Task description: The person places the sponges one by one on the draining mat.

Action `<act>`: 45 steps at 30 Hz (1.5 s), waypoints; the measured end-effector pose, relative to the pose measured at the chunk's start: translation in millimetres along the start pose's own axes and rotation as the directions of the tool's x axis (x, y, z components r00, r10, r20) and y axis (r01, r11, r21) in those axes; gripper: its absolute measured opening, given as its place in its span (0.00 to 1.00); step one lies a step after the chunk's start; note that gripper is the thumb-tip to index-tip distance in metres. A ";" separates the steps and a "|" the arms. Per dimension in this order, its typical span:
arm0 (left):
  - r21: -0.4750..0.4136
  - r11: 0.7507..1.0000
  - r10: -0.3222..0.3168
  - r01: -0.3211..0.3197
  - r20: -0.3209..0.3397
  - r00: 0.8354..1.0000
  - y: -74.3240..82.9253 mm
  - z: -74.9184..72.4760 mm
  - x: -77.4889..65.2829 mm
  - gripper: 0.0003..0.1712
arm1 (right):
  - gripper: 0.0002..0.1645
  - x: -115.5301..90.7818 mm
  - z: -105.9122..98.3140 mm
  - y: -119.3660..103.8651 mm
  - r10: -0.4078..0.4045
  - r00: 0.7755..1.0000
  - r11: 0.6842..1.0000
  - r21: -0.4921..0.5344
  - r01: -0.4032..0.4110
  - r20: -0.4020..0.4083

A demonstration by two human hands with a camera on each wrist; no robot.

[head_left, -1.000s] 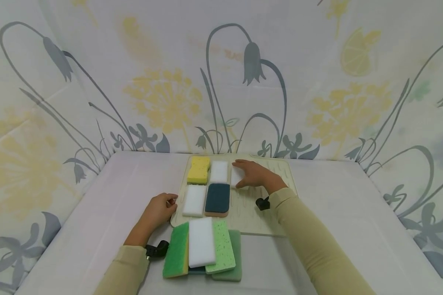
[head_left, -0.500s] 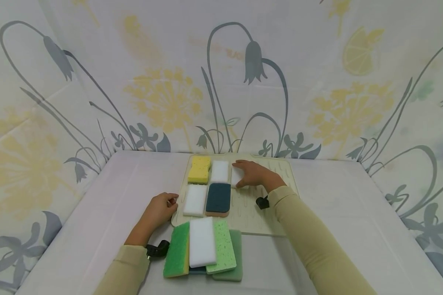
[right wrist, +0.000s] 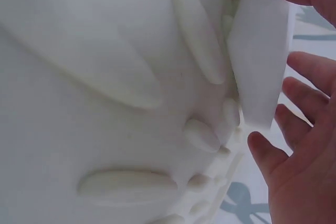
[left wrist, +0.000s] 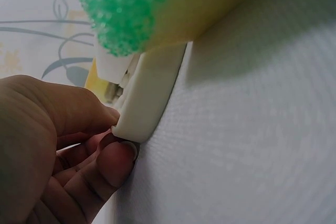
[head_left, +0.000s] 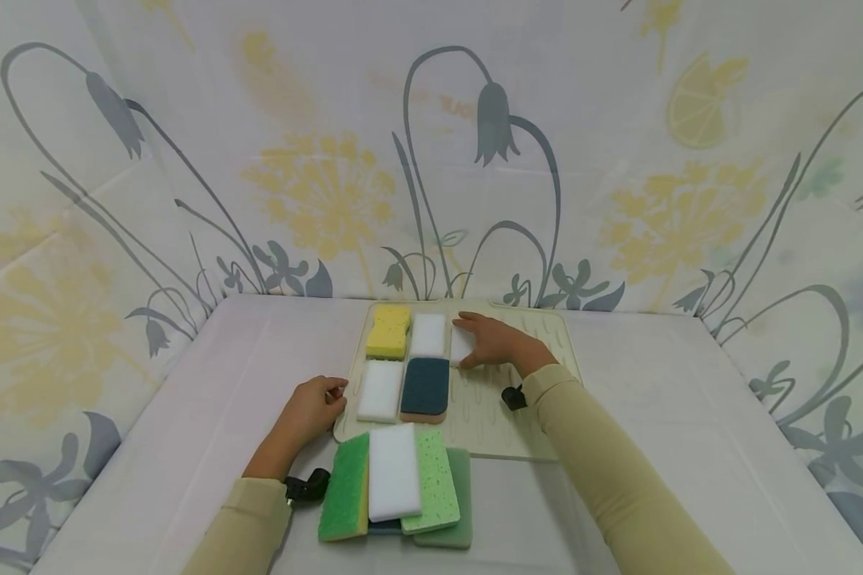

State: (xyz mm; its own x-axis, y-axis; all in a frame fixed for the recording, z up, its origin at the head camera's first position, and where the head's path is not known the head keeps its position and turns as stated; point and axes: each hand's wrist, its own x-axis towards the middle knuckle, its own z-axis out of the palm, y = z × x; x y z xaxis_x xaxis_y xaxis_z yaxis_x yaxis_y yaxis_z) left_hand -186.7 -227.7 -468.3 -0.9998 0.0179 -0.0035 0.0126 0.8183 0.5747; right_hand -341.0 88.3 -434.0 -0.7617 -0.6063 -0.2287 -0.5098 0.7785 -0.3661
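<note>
A cream draining mat [head_left: 492,427] with raised oval ridges lies at the far side of the table. My left hand [head_left: 308,411] pinches its left edge between thumb and fingers; the left wrist view shows the mat's edge [left wrist: 152,98] between them. On the mat, my right hand [head_left: 499,342] holds a white sponge [right wrist: 262,45], thumb at one end and fingers spread along the other side. Left of it on the mat lie a second white sponge [head_left: 427,334], a yellow sponge [head_left: 387,331], another white sponge [head_left: 380,390] and a dark blue sponge [head_left: 425,385], in two rows.
In front of the mat is an overlapping pile: a green-and-yellow scrubbing sponge [head_left: 345,487], a white sponge [head_left: 394,473], a speckled light green sponge [head_left: 437,483] and a grey-green one [head_left: 462,503]. A patterned cloth [head_left: 431,160] hangs behind the table.
</note>
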 end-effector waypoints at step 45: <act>0.012 1.000 0.002 -0.002 0.018 1.000 0.0 0.5 -1.0 0.22 | 0.53 -58.6 7.1 -14.8 -0.102 0.992 0.994 -0.036 0.099 -0.070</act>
State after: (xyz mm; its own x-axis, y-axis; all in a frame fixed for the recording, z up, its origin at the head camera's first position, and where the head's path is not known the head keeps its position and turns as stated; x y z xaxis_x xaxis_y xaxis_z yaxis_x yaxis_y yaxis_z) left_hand -185.7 -227.4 -468.8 -0.9994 0.0294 -0.0171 0.0146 0.8251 0.5647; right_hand -286.0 111.2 -421.5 -0.7319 -0.6694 -0.1271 -0.5970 0.7199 -0.3541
